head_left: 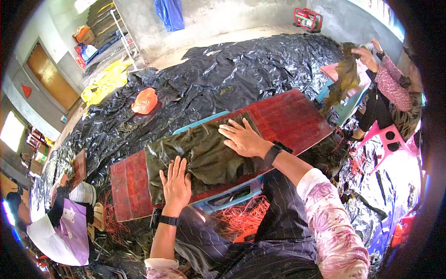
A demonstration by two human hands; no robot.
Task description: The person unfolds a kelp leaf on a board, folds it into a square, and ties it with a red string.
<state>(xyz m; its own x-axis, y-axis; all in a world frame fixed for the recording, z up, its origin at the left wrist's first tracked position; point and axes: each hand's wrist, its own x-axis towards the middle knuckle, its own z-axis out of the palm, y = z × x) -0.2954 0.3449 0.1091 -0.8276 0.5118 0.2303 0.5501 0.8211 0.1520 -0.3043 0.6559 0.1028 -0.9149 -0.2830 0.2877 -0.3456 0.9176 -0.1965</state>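
Observation:
A dark brown-green stack of broad leaves (pixel 204 156), looking like tobacco leaves, lies spread over a red wooden board (pixel 292 116). My left hand (pixel 177 186) rests flat on the near left part of the leaves, fingers apart. Farther right, my right hand (pixel 245 139) presses on their upper right part, its fingers also spread. The leaf surface is wrinkled between the two hands. Beneath the board shows a light blue plastic stool or crate (pixel 232 197), mostly hidden by the board and my legs.
Black plastic sheeting (pixel 223 69) covers the floor, with an orange bag (pixel 145 101) on it. Red string (pixel 241 218) lies below the board. At right a person holds brownish leaves (pixel 344 74) near a pink stool (pixel 388 142); another person (pixel 65 223) sits at left.

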